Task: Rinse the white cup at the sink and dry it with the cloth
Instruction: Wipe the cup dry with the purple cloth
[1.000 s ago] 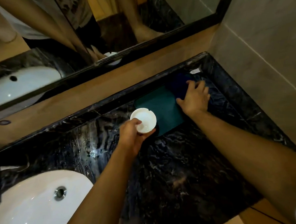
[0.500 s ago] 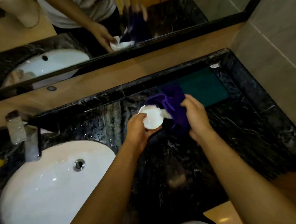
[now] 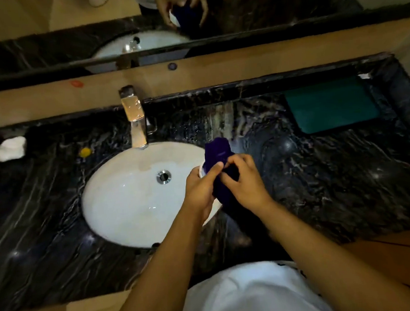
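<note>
Left hand (image 3: 198, 191): fingers (image 3: 213, 170) curled and clamped around the white cup (image 3: 202, 172), thumb lying over the purple cloth (image 3: 220, 168). Only a thin sliver of the cup's white rim shows between the left hand and the cloth; the rest is hidden by both.

Right hand (image 3: 244, 183): fingers bent and closed on the cloth, pressing it against the cup from the right side. The two hands touch across the cloth. One end of the cloth stands up above the hands; the other hangs down between the wrists.

Position of the cup: held in the air over the right edge of the white oval sink (image 3: 130, 195), clear of the basin surface, to the right of the drain (image 3: 163, 177).

Surroundings: the chrome faucet (image 3: 135, 118) stands at the back rim of the sink, spout over the basin; whether water runs cannot be told. The dark marbled table (image 3: 319, 185) carries a teal mat (image 3: 332, 104) at its far right corner, well apart from the hands. A small yellow object (image 3: 85, 152) lies on the table left of the faucet, and a white object (image 3: 7, 149), blurred, sits at the far left edge. A mirror (image 3: 51, 44) along the back wall reflects the hands, cloth and basin. The person's white shirt (image 3: 249, 293) fills the lower edge of the view.
</note>
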Demonstrator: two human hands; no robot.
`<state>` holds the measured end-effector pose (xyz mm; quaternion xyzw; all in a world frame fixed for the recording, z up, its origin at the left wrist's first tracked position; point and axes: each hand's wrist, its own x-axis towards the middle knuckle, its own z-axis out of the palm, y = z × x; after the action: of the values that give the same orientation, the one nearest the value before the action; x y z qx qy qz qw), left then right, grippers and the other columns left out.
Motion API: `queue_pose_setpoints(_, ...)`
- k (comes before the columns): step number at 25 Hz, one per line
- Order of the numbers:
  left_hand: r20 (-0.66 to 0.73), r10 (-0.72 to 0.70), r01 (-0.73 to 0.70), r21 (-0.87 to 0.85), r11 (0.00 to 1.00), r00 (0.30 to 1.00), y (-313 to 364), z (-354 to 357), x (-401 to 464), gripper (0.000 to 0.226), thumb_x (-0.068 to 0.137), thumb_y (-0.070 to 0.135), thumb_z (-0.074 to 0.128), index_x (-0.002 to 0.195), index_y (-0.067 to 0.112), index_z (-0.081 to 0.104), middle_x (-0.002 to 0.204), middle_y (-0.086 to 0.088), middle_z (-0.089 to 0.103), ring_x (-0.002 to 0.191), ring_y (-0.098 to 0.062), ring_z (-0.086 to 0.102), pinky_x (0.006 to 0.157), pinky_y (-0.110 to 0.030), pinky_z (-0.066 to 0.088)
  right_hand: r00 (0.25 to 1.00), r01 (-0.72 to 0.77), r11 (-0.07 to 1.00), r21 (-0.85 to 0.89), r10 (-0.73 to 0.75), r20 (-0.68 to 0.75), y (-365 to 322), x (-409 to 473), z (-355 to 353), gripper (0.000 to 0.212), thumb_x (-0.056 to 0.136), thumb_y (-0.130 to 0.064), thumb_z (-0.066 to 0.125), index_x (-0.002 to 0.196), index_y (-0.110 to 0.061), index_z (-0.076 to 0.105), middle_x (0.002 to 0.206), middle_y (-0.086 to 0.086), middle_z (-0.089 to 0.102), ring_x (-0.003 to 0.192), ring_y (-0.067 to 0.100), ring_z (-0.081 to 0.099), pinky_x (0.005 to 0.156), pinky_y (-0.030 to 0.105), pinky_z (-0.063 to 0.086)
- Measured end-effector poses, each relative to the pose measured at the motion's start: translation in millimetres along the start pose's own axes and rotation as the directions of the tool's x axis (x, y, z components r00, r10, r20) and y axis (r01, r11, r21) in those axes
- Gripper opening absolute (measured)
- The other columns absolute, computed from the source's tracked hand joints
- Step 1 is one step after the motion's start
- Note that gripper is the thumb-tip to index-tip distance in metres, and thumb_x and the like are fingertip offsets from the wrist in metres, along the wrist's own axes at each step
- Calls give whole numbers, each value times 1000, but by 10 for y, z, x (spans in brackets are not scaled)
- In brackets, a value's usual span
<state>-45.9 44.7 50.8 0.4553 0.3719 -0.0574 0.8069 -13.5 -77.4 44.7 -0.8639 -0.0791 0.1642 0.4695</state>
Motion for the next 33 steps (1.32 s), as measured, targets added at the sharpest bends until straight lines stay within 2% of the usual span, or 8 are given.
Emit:
queue_pose_setpoints(4,-38,8,-13,-130,991,999,-8,-303,-153,36,100,35,60,122,8,67,115,-17,76,105,-29,74,87,-40,61,975,-222,950,222,210,76,-268,-84,265,62,80,-39,76,129,-39,37,116,-5,64,100,16,68,83,36,58)
queue_pose_setpoints(9,-166,175,-151,151,977,970,32,-680,-149,43,100,52,51,94,18,76,100,-12,79,95,-29,75,87,-51,61,969,-151,986,65,134,208,-479,-84,433,25,94,-30,65,118,-24,64,108,-4,73,100,18,69,90,46,57)
queue_pose_setpoints(13,-40,244,-216,346,913,969,119,-832,-151,55,97,58,51,101,8,74,96,-15,77,91,-31,75,81,-55,62,877,-74,996,-50,89,471,-613,83,231,24,96,-22,65,119,-17,65,111,3,73,101,22,69,93,43,56)
queue_pose_setpoints(16,49,206,-204,476,855,977,220,-842,-149,55,99,58,47,106,9,73,97,-13,77,89,-30,75,75,-55,63,833,57,962,-265,101,544,-710,195,114,28,94,-26,67,121,-18,64,113,3,72,102,23,69,90,39,55)
queue_pose_setpoints(19,126,136,-180,471,864,983,326,-816,-170,55,100,56,44,111,9,70,100,-13,77,90,-29,77,68,-49,65,819,120,948,-293,73,569,-764,228,55,27,95,-23,65,121,-16,62,113,4,71,101,22,68,88,37,55)
queue_pose_setpoints(24,90,64,-86,266,960,994,387,-766,-228,23,99,25,61,114,9,68,109,-15,76,90,-28,76,64,-44,62,912,-94,993,-66,113,395,-690,142,49,5,84,-9,66,87,-12,68,79,6,73,68,16,68,67,35,56)
queue_pose_setpoints(27,136,64,-101,283,954,989,328,-770,-314,37,87,-4,62,120,12,67,106,-18,76,80,-30,77,60,-44,62,898,-169,975,-142,212,385,-590,88,29,6,79,-10,69,76,-15,67,76,7,72,71,22,69,68,36,55)
queue_pose_setpoints(33,341,8,-198,527,827,940,335,-671,-370,49,86,-18,45,102,18,75,114,-3,68,81,-27,77,56,-48,64,868,263,797,-543,49,494,-541,126,-57,21,76,-27,74,78,-10,61,76,8,66,68,25,63,52,32,48)
